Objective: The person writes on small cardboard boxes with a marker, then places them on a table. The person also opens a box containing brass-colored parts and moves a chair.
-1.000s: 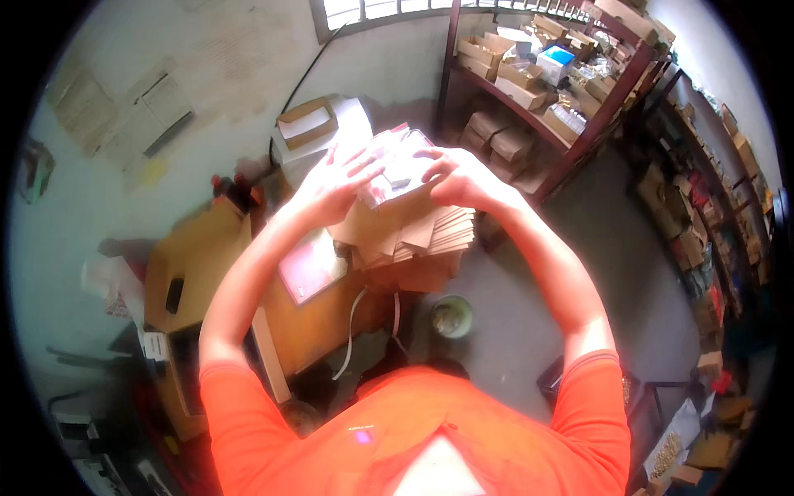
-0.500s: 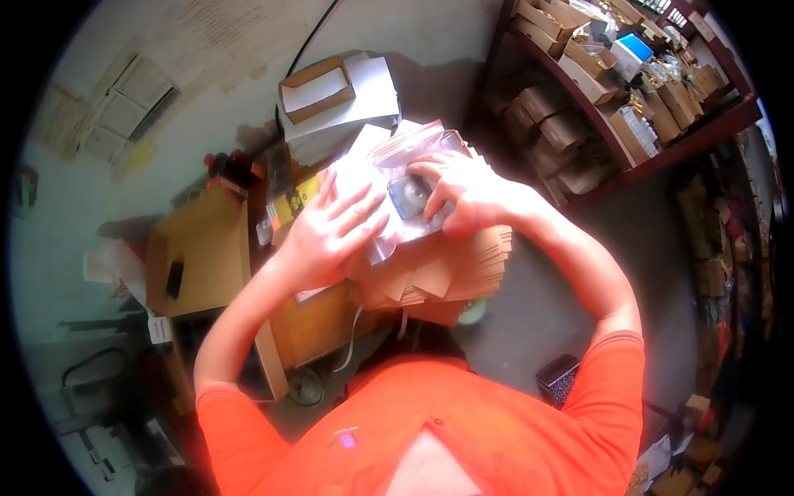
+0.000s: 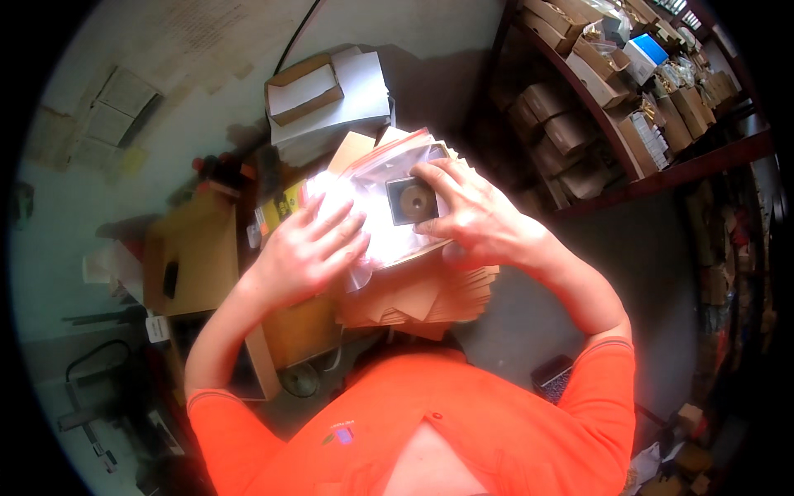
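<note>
My right hand (image 3: 480, 211) grips a small, dark-edged square case (image 3: 393, 204) by its right side, fingers at the upper corner and thumb at the lower one. A round brownish disc with a small centre hole (image 3: 416, 201) shows within the case. Under it lies a clear plastic zip bag (image 3: 385, 240) with a red strip along its top edge. My left hand (image 3: 310, 252) rests at the bag's left side, its fingers spread and holding nothing. Bag and case are on a thick stack of brown cardboard pieces (image 3: 413, 302). Strong glare washes out part of the bag.
Left of the stack stands an open cardboard box (image 3: 194, 256), with a yellow-and-black package (image 3: 285, 207) nearer the bag. Behind, a shallow cardboard tray (image 3: 306, 91) sits on white paper (image 3: 364, 87). A shelf (image 3: 703, 157) crowded with small boxes occupies the far right.
The case now shows sharp and dark, where it was bright and blurred by glare. My right fingers have closed onto its side. My left hand has shifted slightly left and down.
</note>
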`<state>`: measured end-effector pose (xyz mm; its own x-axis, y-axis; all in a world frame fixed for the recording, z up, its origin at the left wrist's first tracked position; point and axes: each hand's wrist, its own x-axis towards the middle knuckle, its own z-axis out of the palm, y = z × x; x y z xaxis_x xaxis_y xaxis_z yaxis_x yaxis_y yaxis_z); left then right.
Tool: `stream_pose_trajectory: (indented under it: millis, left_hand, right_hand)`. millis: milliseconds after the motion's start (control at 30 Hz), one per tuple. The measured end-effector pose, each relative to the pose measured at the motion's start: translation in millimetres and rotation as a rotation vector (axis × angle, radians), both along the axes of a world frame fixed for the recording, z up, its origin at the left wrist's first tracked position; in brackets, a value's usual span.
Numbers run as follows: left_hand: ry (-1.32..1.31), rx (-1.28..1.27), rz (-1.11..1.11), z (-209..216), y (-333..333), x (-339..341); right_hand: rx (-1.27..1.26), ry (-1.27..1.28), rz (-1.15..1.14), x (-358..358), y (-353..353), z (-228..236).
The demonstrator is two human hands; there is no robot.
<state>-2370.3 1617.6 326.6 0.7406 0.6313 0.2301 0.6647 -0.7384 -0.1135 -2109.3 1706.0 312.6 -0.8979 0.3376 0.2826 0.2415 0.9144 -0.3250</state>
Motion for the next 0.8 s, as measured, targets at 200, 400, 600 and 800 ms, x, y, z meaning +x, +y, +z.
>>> stream_pose_trajectory:
  millis: [200, 400, 600, 800]
  left_hand:
    - [0.002, -0.004, 0.013, -0.6, 0.0, 0.3]
    - [-0.016, -0.016, 0.022, 1.8, -1.3, -0.4]
    - [-0.032, -0.015, 0.063, -0.5, -5.6, -5.2]
    - [-0.048, 0.0, 0.075, -2.5, -8.0, -7.1]
  right_hand:
    - [-0.042, 0.093, 0.007, 3.7, 5.9, -6.8]
    - [-0.03, 0.142, 0.007, 3.3, 5.8, -3.1]
    - [-0.037, 0.194, -0.044, 3.3, -2.0, -1.1]
    - [0.049, 0.214, -0.069, 2.4, -9.6, -0.7]
